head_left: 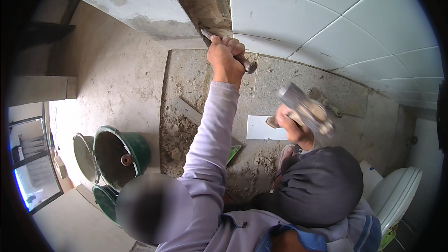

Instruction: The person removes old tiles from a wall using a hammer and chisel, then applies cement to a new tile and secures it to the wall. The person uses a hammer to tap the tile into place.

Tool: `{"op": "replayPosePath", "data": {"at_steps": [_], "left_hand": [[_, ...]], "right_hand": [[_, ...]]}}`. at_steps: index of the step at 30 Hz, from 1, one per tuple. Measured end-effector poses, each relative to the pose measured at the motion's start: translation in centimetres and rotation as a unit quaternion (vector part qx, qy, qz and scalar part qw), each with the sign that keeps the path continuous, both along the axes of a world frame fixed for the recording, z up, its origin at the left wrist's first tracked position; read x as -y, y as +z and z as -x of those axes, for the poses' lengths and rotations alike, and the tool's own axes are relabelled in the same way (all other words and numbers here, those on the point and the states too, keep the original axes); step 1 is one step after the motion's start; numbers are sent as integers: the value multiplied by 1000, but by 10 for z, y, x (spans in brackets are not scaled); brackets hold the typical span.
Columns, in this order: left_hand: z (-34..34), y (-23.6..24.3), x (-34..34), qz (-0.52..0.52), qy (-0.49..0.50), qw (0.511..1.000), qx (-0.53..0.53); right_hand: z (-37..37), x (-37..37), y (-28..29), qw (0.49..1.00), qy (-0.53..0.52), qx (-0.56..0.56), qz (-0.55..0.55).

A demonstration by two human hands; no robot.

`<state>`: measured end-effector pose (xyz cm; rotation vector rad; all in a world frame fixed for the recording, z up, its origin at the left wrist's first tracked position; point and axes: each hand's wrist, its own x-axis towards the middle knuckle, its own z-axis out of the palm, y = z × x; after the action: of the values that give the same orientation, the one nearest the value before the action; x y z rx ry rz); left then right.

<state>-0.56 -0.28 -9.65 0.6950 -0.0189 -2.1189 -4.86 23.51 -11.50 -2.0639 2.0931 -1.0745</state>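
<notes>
My left hand [226, 58] is wrapped round a metal chisel [250, 67], its arm stretched out ahead. The chisel's far end touches the bottom of the rough, bare strip of wall [212, 4] beside the white wall tiles [284, 9]. In my right hand [295, 128] is a hammer [305, 109], smeared by motion and raised apart from the chisel. Its short handle end sticks out at the hand's left side. Below that hand lies a white rectangular tile [261, 128] on the floor.
Rubble [179, 142] is scattered over the floor. A flat strip [189, 111] lies in it. A trowel-like tool [332, 107] rests near the tiled wall. Green buckets [142, 147] stand at the left, a white toilet [396, 193] at the right. My bent knee [322, 186] is near.
</notes>
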Motion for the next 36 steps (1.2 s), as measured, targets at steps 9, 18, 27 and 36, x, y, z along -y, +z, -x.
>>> {"op": "replayPosePath", "data": {"at_steps": [9, 18, 27, 36], "left_hand": [[-17, -14, -16, -1, -45, 998, 49], [-13, -17, -16, 30, -29, 998, 55], [-1, -19, -6, 15, -8, 999, 47], [1, -10, -5, 1, 0, 998, 65]], "right_hand": [[-1, 6, 25, 990, 42, 135, -19], [-11, -1, 28, 882, -59, 442, -149], [-2, 7, 26, 851, -73, 502, -133], [-12, 4, 28, 810, -7, 580, 85]]}}
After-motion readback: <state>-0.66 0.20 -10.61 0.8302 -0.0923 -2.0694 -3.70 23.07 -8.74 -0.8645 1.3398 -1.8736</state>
